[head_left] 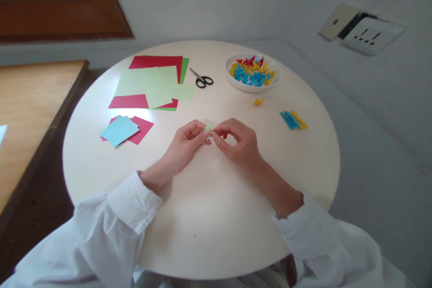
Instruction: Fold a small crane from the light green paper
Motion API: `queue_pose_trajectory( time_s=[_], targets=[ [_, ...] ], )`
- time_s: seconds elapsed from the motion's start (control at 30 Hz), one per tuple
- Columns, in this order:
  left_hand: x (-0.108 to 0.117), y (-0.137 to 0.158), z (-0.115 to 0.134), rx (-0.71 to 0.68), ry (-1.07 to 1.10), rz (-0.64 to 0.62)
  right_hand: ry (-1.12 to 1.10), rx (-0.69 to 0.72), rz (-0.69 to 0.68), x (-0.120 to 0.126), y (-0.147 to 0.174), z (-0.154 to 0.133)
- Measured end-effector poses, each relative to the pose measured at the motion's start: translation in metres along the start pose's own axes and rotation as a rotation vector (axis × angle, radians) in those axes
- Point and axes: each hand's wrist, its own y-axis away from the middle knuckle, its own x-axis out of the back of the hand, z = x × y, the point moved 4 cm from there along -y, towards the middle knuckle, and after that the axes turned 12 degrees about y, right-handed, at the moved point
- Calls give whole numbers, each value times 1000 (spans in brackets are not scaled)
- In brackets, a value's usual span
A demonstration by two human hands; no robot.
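Between my two hands, over the middle of the round table, is a small folded piece of light green paper. My left hand pinches it from the left with thumb and fingers. From the right, my right hand pinches its other side between thumb and forefinger. The fingertips cover much of the paper, so its exact folded shape cannot be made out. A single yellow folded paper crane lies beyond my right hand.
A white dish holds several red, yellow and blue folded papers. Black-handled scissors lie beside red and green sheets. Small blue and red squares are stacked at left; folded blue and yellow strips at right. The white table nears the wall.
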Motion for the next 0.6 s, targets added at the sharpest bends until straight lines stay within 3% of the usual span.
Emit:
queue_pose_trajectory(
  time_s=[0.17, 0.6],
  targets=[
    [0, -1, 0, -5, 37, -8, 91, 128, 55, 2, -1, -4],
    [-1, -2, 1, -20, 12, 23, 134, 119, 16, 0, -1, -7]
  ],
)
